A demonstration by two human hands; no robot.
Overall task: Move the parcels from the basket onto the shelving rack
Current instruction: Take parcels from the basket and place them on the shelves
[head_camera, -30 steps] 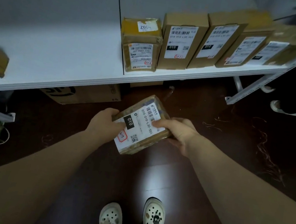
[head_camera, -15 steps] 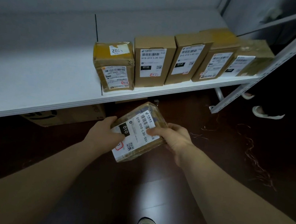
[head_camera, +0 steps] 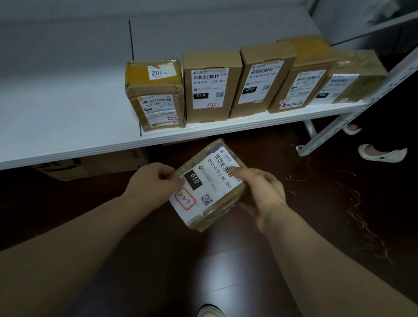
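Over the last second the shelving rack (head_camera: 45, 120) and its row of shelved parcels (head_camera: 207, 87) are drifting lower and nearer in the view. The held parcel (head_camera: 209, 185) is now hanging just below the shelf's front edge, so the person is probably closing in to place it on the bare stretch left of the row. The left hand (head_camera: 152, 185) is gripping the parcel's left edge, thumb lying on the label, fingers hidden beneath. The right hand (head_camera: 264, 196) is clasping the right side, fingers curling round it, thumb seemingly pressing on the barcode. The basket is not showing.
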